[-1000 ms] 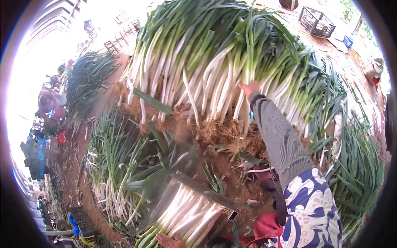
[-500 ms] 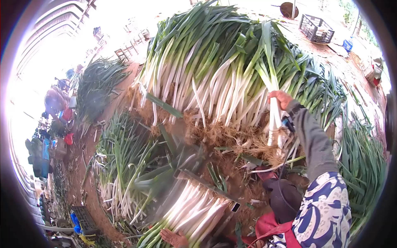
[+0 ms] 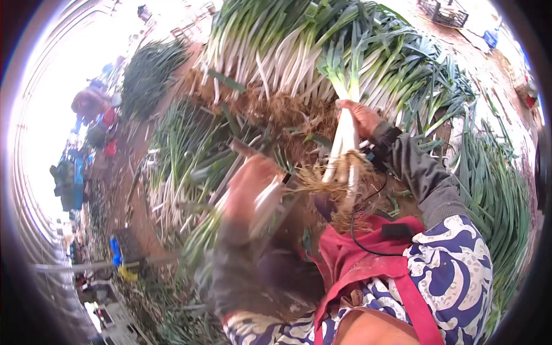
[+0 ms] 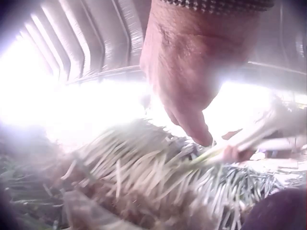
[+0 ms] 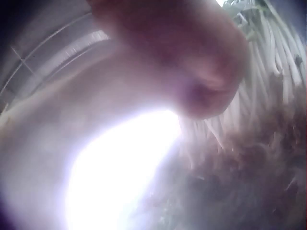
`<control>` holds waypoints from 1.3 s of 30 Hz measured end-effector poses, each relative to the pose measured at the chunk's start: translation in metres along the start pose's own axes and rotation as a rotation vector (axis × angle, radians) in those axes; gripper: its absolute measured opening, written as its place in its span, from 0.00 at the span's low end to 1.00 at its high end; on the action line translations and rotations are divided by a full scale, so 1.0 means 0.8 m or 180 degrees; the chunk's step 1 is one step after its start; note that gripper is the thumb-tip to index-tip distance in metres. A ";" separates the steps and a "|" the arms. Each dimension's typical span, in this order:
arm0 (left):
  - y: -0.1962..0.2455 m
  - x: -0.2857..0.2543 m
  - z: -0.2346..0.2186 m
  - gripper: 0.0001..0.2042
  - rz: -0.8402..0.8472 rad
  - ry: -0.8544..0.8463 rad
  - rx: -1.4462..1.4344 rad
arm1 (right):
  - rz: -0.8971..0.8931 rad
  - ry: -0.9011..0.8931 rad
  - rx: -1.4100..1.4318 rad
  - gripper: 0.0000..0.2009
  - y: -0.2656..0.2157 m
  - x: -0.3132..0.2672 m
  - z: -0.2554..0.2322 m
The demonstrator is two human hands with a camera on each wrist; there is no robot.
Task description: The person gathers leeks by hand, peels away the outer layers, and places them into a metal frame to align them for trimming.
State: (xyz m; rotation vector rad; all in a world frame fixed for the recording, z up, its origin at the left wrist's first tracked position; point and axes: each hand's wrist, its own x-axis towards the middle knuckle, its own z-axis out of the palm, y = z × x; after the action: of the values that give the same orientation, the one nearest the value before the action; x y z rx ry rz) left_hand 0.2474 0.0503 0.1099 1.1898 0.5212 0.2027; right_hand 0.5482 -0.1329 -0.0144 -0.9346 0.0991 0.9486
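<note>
My right hand (image 3: 359, 118) grips a few green onions (image 3: 344, 135) round their white stalks. Their green leaves point up and away, and shaggy roots (image 3: 328, 175) hang toward my lap. In the right wrist view, the blurred right hand (image 5: 206, 62) shows curled fingers. My left hand (image 3: 250, 187), blurred by motion, is over a bundle of root-free green onions (image 3: 267, 198) and covers much of it. Seen in the left wrist view, the left hand (image 4: 187, 72) hangs with its fingers pointing down, holding nothing visible. The held onions (image 4: 259, 132) appear beyond its fingertips.
A large heap of rooted green onions (image 3: 293, 52) stretches across the far side. More onions lie in a pile at left (image 3: 178, 149) and a leafy pile at right (image 3: 494, 167). A bar (image 3: 244, 148) crosses near the left hand. A black crate (image 3: 444, 12) stands far right.
My right hand has drawn the green onions out of the heap and toward my body. The left hand has lifted from the bundle's leafy end and moved up. The head view has tilted down.
</note>
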 end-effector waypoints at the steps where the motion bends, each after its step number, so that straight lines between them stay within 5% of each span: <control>1: 0.015 0.003 0.045 0.25 -0.0025 -0.0230 0.0381 | 0.0138 0.0092 0.0065 0.17 0.010 -0.013 0.018; 4: 0.020 0.043 0.125 0.22 -0.0268 -0.0751 0.2797 | 0.0409 0.0124 0.0079 0.16 0.037 -0.041 0.051; 6: -0.009 0.065 0.148 0.17 -0.0082 -0.0510 0.4484 | 0.1025 0.0286 0.0557 0.20 0.052 -0.048 0.072; 9: -0.027 0.072 0.130 0.16 -0.0165 -0.0310 0.4388 | 0.0964 0.0057 0.0686 0.21 0.102 -0.007 0.045; 12: -0.063 0.087 0.075 0.12 0.1323 -0.2468 0.6093 | 0.1056 0.0183 0.0685 0.14 0.108 -0.032 0.041; 13: -0.065 0.066 0.065 0.10 0.1801 -0.2557 0.5730 | 0.0896 0.0199 0.0582 0.12 0.112 -0.037 0.033; 16: -0.081 0.008 0.081 0.09 -0.1616 -0.0627 0.2215 | 0.0912 0.0287 0.0544 0.08 0.117 -0.043 0.018; 21: -0.152 -0.026 0.065 0.13 -0.1370 -0.0339 -0.0221 | 0.1061 0.0266 0.0849 0.09 0.149 -0.018 0.007; 23: -0.158 -0.032 0.064 0.13 0.0010 -0.0683 0.1330 | 0.1063 0.0232 0.0955 0.09 0.163 -0.006 0.004; 25: -0.144 -0.042 0.081 0.13 0.0218 -0.0639 0.1755 | 0.1008 0.0360 0.0769 0.10 0.163 -0.018 0.013; 28: -0.100 -0.056 0.126 0.13 -0.1229 -0.0069 0.0709 | 0.1020 0.0456 0.0666 0.11 0.168 -0.032 0.016; 29: -0.127 -0.053 0.111 0.15 -0.1389 -0.0358 0.0685 | 0.1034 0.0469 0.0645 0.12 0.169 -0.036 0.016; 35: -0.182 -0.069 0.052 0.25 -0.1465 -0.0576 0.1306 | 0.0949 0.0266 0.0802 0.15 0.178 -0.039 -0.010; 39: -0.166 -0.123 0.097 0.34 -0.1332 -0.0145 0.0531 | 0.1251 0.0193 0.1247 0.21 0.190 -0.058 -0.018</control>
State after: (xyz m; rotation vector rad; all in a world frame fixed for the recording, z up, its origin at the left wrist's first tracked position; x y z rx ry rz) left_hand 0.1848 -0.1045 0.0360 1.2151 0.7443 -0.2291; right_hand 0.4139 -0.1377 -0.0997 -0.5875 0.5173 1.2083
